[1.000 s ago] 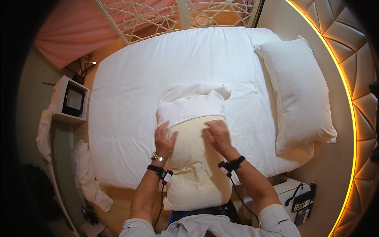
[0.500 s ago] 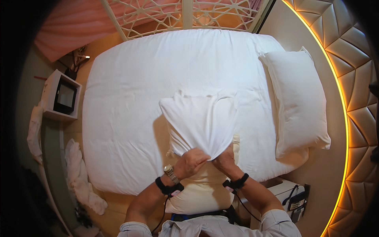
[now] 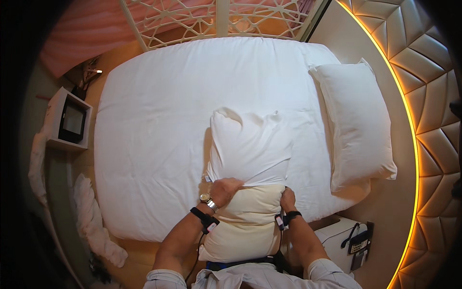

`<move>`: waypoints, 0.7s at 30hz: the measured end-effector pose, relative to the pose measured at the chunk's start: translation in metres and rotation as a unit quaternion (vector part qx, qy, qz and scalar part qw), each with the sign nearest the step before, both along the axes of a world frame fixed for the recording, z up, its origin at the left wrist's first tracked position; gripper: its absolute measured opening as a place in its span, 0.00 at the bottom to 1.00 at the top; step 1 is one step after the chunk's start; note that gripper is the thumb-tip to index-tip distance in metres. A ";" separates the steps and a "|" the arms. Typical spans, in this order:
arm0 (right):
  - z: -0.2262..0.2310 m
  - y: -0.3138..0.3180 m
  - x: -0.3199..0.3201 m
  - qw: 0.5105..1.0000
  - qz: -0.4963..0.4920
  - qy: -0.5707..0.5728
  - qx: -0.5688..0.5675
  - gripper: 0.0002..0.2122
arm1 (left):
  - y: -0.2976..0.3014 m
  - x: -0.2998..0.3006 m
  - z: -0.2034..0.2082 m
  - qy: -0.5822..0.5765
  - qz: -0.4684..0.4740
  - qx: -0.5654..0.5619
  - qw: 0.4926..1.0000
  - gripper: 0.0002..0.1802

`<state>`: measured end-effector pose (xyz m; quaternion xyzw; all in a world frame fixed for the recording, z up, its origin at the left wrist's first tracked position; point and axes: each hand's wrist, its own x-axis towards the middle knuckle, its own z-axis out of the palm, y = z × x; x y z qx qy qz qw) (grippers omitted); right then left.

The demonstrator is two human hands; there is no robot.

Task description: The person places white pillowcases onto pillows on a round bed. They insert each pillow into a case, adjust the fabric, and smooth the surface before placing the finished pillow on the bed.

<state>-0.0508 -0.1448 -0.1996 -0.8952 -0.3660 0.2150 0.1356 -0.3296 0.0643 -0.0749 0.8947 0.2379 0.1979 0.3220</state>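
Your left hand point(image 3: 225, 189) is closed in a fist over the open hem of the white cotton pillowcase point(image 3: 250, 147), knuckles up, bunching the cloth at its near left corner; the wristwatch and a dark strap sit just behind it on the forearm. Your right hand point(image 3: 288, 198) pinches the same hem at the near right corner, fingers curled tight around the fabric edge, so both hands hold the case, neither is spread. The cream-coloured bare pillow point(image 3: 245, 224) stands between your forearms, its near end against your body and its far end already inside the case; that bracing looks like what lets both hands pull cloth toward you without the pillow sliding off. The covered part lies on the near edge of the white-sheeted bed point(image 3: 159, 125), its two far corners peaked and loosely filled. A second white pillow, already cased point(image 3: 358, 127), lies along the right side of the bed, well apart from your hands. Beside the bed on the right stands a small white bedside cabinet point(image 3: 337, 236); crumpled white linen point(image 3: 94, 226) lies on the floor to the left.
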 end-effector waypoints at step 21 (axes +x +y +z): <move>0.033 -0.026 -0.009 1.000 0.012 -0.009 -0.024 0.08 | -0.022 -0.119 -0.075 0.140 0.227 -0.028 0.963 0.05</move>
